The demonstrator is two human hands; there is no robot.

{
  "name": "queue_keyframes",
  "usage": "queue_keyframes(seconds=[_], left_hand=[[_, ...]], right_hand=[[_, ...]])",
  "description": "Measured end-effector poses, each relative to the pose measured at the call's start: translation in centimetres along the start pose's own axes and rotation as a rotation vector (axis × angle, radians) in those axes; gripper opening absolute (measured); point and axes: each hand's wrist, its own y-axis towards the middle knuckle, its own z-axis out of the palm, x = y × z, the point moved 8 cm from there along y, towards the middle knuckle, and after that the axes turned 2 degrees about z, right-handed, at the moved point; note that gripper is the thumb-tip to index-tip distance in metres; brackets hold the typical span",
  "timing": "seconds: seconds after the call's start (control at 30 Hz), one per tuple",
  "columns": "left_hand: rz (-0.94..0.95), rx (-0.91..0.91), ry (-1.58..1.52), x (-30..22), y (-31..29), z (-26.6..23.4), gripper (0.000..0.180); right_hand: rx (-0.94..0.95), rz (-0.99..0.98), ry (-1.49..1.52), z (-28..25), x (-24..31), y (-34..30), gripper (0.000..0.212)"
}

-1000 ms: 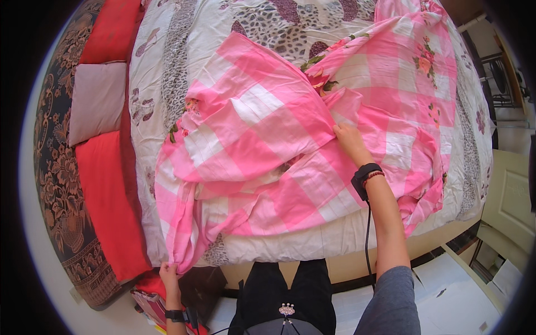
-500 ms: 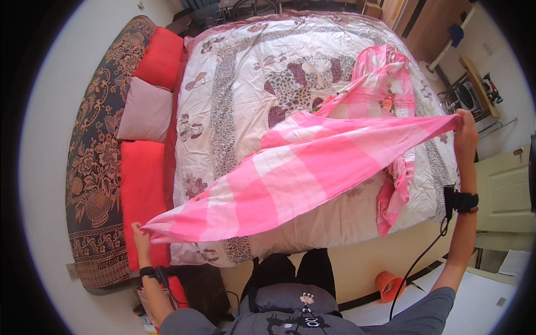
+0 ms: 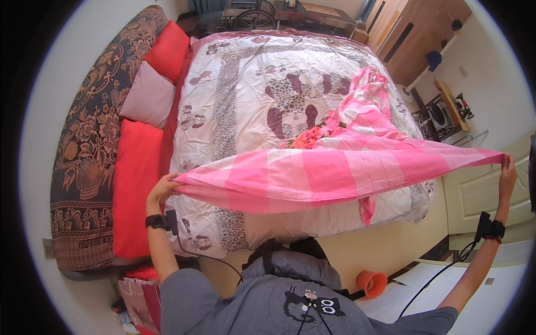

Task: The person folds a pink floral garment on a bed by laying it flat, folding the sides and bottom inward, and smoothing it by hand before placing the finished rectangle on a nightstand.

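Fingers of the left hand (image 3: pixel 162 188) are clamped on a gathered corner of a pink-and-white checked sheet (image 3: pixel 329 173), and far across, fingers of the right hand (image 3: pixel 507 174) pinch its opposite end. That's 2 grips, arms spread wide, and the sheet runs between them as a long taut band, its lower edge sagging in a shallow curve. Thin, smooth cloth, this, with big square checks and fine creases fanning from the left grip. Behind the band, the rest lies rumpled on the bed cover (image 3: pixel 240 117), heaped toward the right, red printed blooms (image 3: pixel 309 138) showing among the folds; a narrow pink tail pokes out below.

Look at that bed cover: white, wrinkled, slightly glossy, with leopard-spotted strips and maroon patches. Along the left sit 2 plump red pillows (image 3: pixel 138 184) with a pale pillow (image 3: pixel 148 94) between them, against a headboard cover (image 3: pixel 89 139) in dark, flower-patterned weave. Down on the floor, near the bed's foot, there's a round orange bin (image 3: pixel 371 283).

Now the hard parts: the right fingertips are too small to separate, the left ones blend into the bunched corner, the band hides much of the near bedding, and a spoked wheel (image 3: pixel 254 18) is cut off above.
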Motion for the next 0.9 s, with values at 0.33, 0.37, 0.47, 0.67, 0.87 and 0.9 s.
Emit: queue_keyframes(seconds=[0.33,0.37,0.47,0.67,0.87,0.9], left_hand=[[0.232,-0.331,0.380,0.8,-2.7,-5.6,0.006],[0.338,-0.457,0.497,0.6,-2.5,-6.1,0.007],[0.654,-0.984,0.989,-2.3,-7.1,-7.2,0.010],[0.565,-1.470,0.629,-2.6,-19.8,-14.0,0.017],[0.494,-1.033,0.760,4.6,-9.6,-13.5,0.022],[0.593,-0.996,0.495,5.6,-9.0,-14.6,0.022]], right_hand=[[-0.089,0.114,-0.235,-1.5,-6.8,-4.8,0.036],[-0.077,0.126,-0.199,-1.3,-5.6,-5.2,0.036],[-0.123,0.135,-0.184,-1.7,-1.5,-6.0,0.036],[-0.639,0.209,-0.208,-11.2,-1.7,-9.7,0.038],[-0.397,0.200,-0.176,-8.3,-3.8,-11.7,0.041],[-0.395,0.179,-0.194,-7.8,-3.6,-11.2,0.041]])
